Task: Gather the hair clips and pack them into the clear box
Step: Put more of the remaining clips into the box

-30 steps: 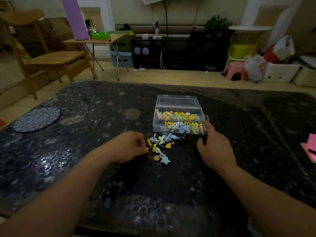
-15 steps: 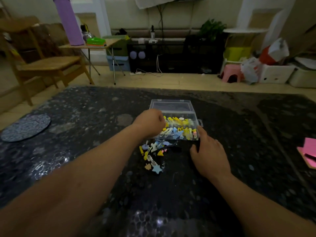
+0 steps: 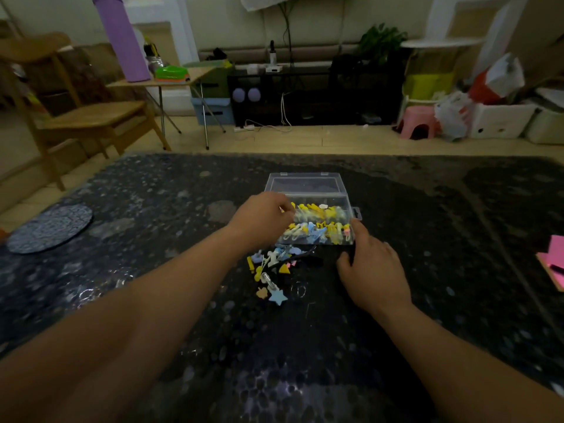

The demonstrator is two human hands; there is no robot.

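The clear box [image 3: 305,186] stands open mid-table, its lid tilted back, with several yellow, blue and pink hair clips inside. My left hand [image 3: 262,218] hovers over the box's left end, fingers curled, fingertips pinching what looks like a small yellow clip. A loose pile of hair clips [image 3: 274,267] lies on the table just in front of the box, with a blue star clip [image 3: 278,297] nearest me. My right hand [image 3: 370,267] rests flat on the table beside the pile, its forefinger touching the box's front right corner.
The dark patterned table [image 3: 152,239] carries a round blue mat [image 3: 50,228] at far left and pink paper [image 3: 552,264] at the right edge. Beyond it are a wooden chair [image 3: 76,117], a folding side table and a pink stool [image 3: 416,122].
My left hand picked a clip from the pile and carried it up and right to the box's left end. My right hand stayed by the box corner.
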